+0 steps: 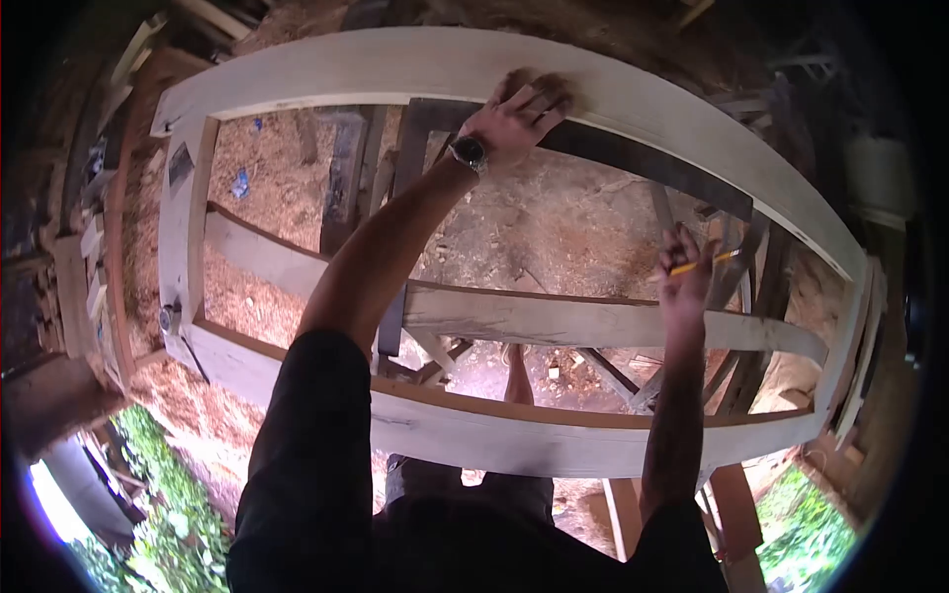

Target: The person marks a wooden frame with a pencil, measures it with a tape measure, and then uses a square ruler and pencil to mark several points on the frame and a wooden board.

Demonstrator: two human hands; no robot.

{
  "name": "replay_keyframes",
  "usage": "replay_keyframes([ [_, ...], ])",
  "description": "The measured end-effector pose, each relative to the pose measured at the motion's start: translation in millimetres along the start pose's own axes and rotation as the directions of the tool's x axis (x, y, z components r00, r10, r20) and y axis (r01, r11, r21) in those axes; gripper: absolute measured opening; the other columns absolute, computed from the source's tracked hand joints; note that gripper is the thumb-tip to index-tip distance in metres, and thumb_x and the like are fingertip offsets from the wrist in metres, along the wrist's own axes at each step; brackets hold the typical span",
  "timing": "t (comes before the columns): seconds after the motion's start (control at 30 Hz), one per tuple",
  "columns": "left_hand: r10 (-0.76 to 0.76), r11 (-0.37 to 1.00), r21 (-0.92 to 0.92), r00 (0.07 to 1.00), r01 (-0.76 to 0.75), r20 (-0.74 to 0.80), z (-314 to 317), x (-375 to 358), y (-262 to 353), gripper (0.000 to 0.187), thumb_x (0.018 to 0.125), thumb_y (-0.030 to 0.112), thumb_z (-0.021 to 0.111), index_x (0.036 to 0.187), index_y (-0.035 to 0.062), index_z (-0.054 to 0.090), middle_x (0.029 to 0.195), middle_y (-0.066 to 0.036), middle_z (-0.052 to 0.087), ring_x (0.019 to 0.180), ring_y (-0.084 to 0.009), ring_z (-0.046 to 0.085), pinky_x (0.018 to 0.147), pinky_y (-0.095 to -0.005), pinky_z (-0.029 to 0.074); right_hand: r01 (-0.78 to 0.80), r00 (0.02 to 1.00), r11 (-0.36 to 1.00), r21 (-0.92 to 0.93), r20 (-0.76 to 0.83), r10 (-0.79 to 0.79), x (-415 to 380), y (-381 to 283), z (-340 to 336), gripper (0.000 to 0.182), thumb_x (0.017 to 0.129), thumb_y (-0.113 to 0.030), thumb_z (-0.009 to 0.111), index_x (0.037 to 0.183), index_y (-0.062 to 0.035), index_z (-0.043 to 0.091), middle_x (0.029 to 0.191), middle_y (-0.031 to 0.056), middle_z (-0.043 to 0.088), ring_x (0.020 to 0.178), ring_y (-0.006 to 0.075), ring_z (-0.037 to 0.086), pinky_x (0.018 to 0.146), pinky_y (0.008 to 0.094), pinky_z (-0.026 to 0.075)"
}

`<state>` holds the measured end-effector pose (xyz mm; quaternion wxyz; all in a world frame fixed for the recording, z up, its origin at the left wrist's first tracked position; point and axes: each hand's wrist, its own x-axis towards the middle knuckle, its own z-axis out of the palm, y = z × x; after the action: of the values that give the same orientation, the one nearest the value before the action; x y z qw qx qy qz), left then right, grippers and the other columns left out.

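Note:
A large wooden frame (514,450) of pale boards lies in front of me, with a long middle rail (554,318) across it. My left hand (514,124), with a watch (468,150) on the wrist, reaches over to the far board (395,64). Its fingers are spread against the inner edge of that board and slightly blurred. Above the middle rail, near the right end, my right hand (686,282) is raised, closed around a yellow pencil (707,262). The pencil lies crosswise in the fingers, apart from the wood.
Dark support beams (643,168) sit under the frame. Wood shavings (267,168) and offcuts cover the ground, with a blue scrap (240,183) among them. A small round object (168,318) rests at the left end board. Stacked timber (74,287) stands at the left.

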<state>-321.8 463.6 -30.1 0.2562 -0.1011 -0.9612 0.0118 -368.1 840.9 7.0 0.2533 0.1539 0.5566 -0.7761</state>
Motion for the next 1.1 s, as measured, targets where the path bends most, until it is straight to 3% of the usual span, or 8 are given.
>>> replay_keyframes([
  [0.07, -0.014, 0.999, -0.047, 1.000, 0.015, 0.020, -2, -2, 13, 0.064, 0.082, 0.012, 0.066, 0.145, 0.0141, 0.055, 0.152, -0.008, 0.052, 0.141, -0.0246, 0.047, 0.121, -0.0581, 0.032, 0.019, 1.000, 0.999, 0.029, -0.022, -0.018, 43, -3, -4, 0.070, 0.103, -0.065, 0.046, 0.131, -0.0020, 0.057, 0.098, 0.0035, 0.058, 0.074, 0.0114, 0.048, 0.065, 0.0270, 0.041],
  [0.2, -0.053, 0.999, 0.003, 0.998, 0.053, -0.017, 9, 1, 16, 0.064, 0.082, 0.014, 0.069, 0.144, 0.0155, 0.055, 0.149, -0.006, 0.054, 0.142, -0.0266, 0.046, 0.121, -0.0617, 0.032, 0.033, 0.989, 0.985, 0.170, 0.136, -0.056, 106, -18, -37, 0.038, 0.106, -0.044, 0.057, 0.109, -0.0059, 0.059, 0.094, 0.0054, 0.059, 0.076, 0.0143, 0.050, 0.065, 0.0286, 0.041],
  [0.23, -0.069, 0.997, 0.013, 0.998, 0.070, -0.008, 5, 4, 20, 0.062, 0.083, 0.013, 0.068, 0.144, 0.0156, 0.055, 0.150, -0.006, 0.054, 0.143, -0.0272, 0.046, 0.120, -0.0625, 0.032, 0.031, 0.993, 0.990, 0.140, 0.105, -0.046, 95, -28, -23, 0.028, 0.104, -0.034, 0.062, 0.097, -0.0081, 0.054, 0.090, 0.0037, 0.058, 0.072, 0.0131, 0.049, 0.061, 0.0278, 0.039],
  [0.4, -0.098, 0.995, -0.021, 0.988, 0.096, -0.118, 21, 16, 35, 0.052, 0.085, 0.013, 0.066, 0.136, 0.0153, 0.061, 0.147, -0.005, 0.058, 0.144, -0.0299, 0.047, 0.118, -0.0645, 0.034, 0.020, 0.999, 1.000, -0.015, 0.038, -0.019, 117, -42, -50, 0.023, 0.106, -0.031, 0.060, 0.103, -0.0087, 0.057, 0.086, -0.0010, 0.052, 0.070, 0.0096, 0.043, 0.058, 0.0257, 0.034],
  [0.57, -0.117, 0.993, 0.017, 0.987, 0.120, -0.108, 22, 27, 50, 0.046, 0.088, 0.019, 0.063, 0.135, 0.0175, 0.062, 0.145, -0.006, 0.059, 0.141, -0.0297, 0.050, 0.119, -0.0550, 0.038, 0.015, 0.999, 0.997, -0.081, -0.030, -0.017, 113, -55, -56, 0.022, 0.107, -0.031, 0.059, 0.104, -0.0089, 0.058, 0.083, -0.0023, 0.046, 0.069, 0.0092, 0.039, 0.057, 0.0259, 0.033],
  [0.77, -0.187, 0.982, 0.001, 0.981, 0.187, -0.048, 21, 28, 57, 0.065, 0.081, 0.030, 0.074, 0.143, 0.0204, 0.056, 0.149, -0.005, 0.056, 0.142, -0.0290, 0.048, 0.122, -0.0595, 0.030, -0.022, 0.998, 0.994, -0.106, 0.049, 0.028, 113, -60, -65, 0.025, 0.106, -0.032, 0.060, 0.101, -0.0088, 0.055, 0.081, -0.0018, 0.043, 0.068, 0.0094, 0.038, 0.060, 0.0268, 0.031],
  [0.9, -0.226, 0.974, 0.005, 0.972, 0.226, 0.065, 13, 29, 63, 0.076, 0.078, 0.036, 0.078, 0.147, 0.0218, 0.051, 0.153, -0.005, 0.052, 0.145, -0.0294, 0.045, 0.123, -0.0630, 0.024, -0.003, 1.000, 0.988, -0.155, 0.004, 0.004, 107, -61, -63, 0.026, 0.105, -0.033, 0.062, 0.099, -0.0092, 0.054, 0.079, -0.0021, 0.040, 0.067, 0.0105, 0.035, 0.062, 0.0270, 0.031],
  [1.1, -0.251, 0.968, 0.014, 0.962, 0.251, 0.107, 16, 30, 68, 0.082, 0.076, 0.039, 0.080, 0.150, 0.0223, 0.049, 0.157, -0.005, 0.047, 0.148, -0.0302, 0.039, 0.124, -0.0628, 0.022, -0.024, 0.999, 0.989, -0.143, -0.043, 0.018, 115, -49, -83, 0.025, 0.104, -0.033, 0.063, 0.098, -0.0104, 0.054, 0.079, -0.0024, 0.039, 0.066, 0.0100, 0.037, 0.061, 0.0275, 0.031],
])
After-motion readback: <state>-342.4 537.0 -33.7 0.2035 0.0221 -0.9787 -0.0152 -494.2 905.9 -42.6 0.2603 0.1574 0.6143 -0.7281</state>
